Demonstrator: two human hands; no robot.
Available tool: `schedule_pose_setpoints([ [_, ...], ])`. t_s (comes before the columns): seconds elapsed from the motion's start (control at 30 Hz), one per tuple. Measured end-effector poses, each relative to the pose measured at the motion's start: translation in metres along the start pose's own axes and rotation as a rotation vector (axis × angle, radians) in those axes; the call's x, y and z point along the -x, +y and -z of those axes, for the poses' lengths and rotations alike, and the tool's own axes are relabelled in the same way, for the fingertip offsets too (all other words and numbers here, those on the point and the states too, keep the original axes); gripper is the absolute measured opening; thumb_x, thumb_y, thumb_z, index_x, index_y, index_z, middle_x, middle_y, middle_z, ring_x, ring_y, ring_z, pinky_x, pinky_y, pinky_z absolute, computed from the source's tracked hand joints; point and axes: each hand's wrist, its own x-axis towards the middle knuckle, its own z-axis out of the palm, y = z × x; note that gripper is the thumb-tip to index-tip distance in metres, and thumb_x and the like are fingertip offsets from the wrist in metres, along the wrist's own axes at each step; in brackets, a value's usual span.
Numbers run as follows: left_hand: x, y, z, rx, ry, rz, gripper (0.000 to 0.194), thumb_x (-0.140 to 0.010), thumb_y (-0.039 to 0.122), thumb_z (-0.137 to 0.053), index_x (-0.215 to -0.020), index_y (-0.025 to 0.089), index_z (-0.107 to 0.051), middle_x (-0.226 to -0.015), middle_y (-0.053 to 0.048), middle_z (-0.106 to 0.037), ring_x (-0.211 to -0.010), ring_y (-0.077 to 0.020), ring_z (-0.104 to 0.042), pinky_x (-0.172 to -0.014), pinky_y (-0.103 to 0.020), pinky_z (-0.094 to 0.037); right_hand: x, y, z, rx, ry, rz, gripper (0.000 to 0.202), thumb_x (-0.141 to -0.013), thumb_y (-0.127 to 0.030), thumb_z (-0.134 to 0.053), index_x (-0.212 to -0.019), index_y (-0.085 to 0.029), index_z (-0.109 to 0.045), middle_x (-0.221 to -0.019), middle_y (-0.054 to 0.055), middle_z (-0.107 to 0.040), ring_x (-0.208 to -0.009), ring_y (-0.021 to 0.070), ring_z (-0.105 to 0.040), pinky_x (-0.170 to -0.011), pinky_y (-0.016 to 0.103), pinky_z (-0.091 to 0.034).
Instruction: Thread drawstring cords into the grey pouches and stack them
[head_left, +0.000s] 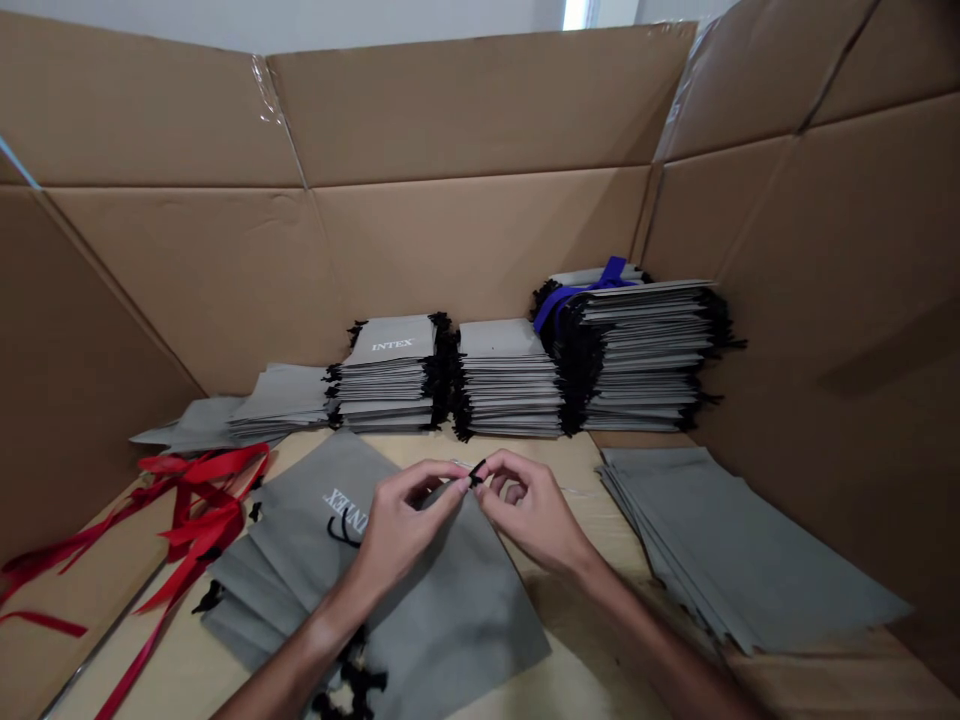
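Observation:
Near the middle, my left hand and my right hand meet fingertip to fingertip, both pinching a short black cord. The cord is at the upper corner of a grey fabric pouch, which lies flat below my hands. Under and left of it are several more grey pouches, fanned out, one with white INTEX lettering and a loose black cord loop. Black knotted cord ends show near the bottom edge, partly hidden by my left forearm.
Stacks of grey pouches with black cord ends stand along the back cardboard wall; a blue ribbon tops the right one. Grey sheets lie right, more back left. Red ribbons lie left.

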Motion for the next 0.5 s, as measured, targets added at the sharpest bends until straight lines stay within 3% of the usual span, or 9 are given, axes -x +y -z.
schedule_pose_setpoints([
  [0.27,-0.003,0.0024,0.0082,-0.124,-0.062,-0.252,0.023,-0.095,0.017,-0.078,-0.112,0.029,-0.087,-0.108,-0.002,-0.087,-0.098,-0.019,-0.083,-0.093,-0.026,-0.065,0.0001,-0.007,0.0006,0.149,0.055,0.156,0.009,-0.081,-0.021,-0.067,-0.088,-0.022,-0.072,-0.071,-0.005,-0.066,-0.059,0.0108,-0.057,-0.055,0.021,-0.043],
  [0.37,-0.0047,0.0035,0.0089,-0.119,-0.057,-0.207,0.019,-0.095,0.018,-0.078,-0.105,0.03,-0.089,-0.105,-0.002,-0.088,-0.096,-0.0187,-0.083,-0.091,-0.025,-0.064,-0.0001,-0.0071,-0.0001,0.177,0.062,0.19,0.01,-0.08,-0.02,-0.066,-0.088,-0.022,-0.072,-0.074,-0.004,-0.069,-0.06,0.0108,-0.059,-0.056,0.021,-0.044],
  [0.5,-0.0047,0.0038,0.0042,-0.088,0.0,-0.068,0.01,-0.092,0.024,-0.08,-0.096,0.028,-0.088,-0.095,-0.002,-0.087,-0.084,-0.0167,-0.081,-0.07,-0.019,-0.062,0.0009,-0.007,-0.0009,0.196,0.071,0.212,0.01,-0.08,-0.02,-0.066,-0.088,-0.022,-0.072,-0.074,-0.004,-0.07,-0.059,0.0112,-0.06,-0.056,0.022,-0.045],
])
